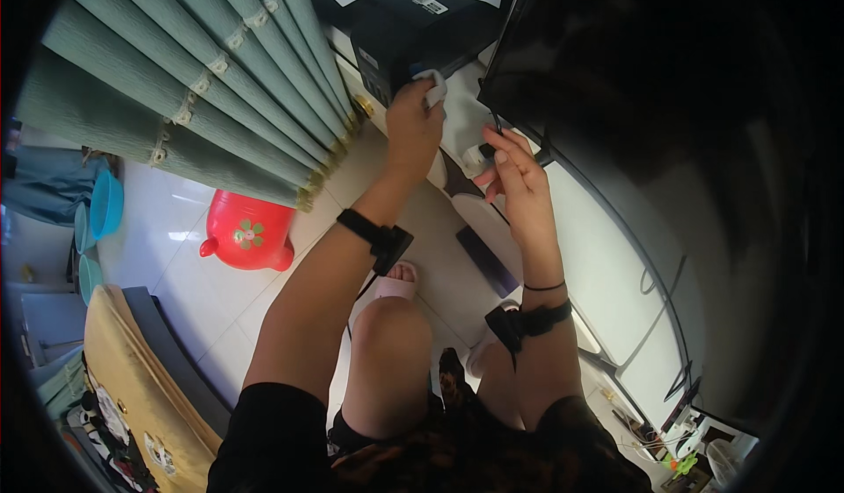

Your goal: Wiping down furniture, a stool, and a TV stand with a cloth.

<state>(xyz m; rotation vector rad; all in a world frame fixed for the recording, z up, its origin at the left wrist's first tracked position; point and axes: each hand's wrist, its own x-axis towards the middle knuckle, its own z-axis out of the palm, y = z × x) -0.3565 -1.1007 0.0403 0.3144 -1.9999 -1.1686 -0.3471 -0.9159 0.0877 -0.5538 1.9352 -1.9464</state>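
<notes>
My left hand [414,130] is closed on a white cloth [435,88], bunched beside the thumb. It is right at the front of a black printer [422,28] that bears a printed label. My right hand [517,170] is raised by the lower edge of a large dark television [613,97]. A thin black cable [496,122] runs to its fingertips and appears pinched there. Just behind those fingers a black plug [486,151] sits in a white socket block [473,159]. Each forearm wears a black strap with a small device.
Green curtains [198,71] hang at the left, above a red inflatable toy [249,232] on the tiled floor [231,315]. A long white cabinet [593,229] runs under the television. Blue basins [107,204] and a yellow-covered sofa [132,368] are farther left. A dark purple box [486,261] is near my feet.
</notes>
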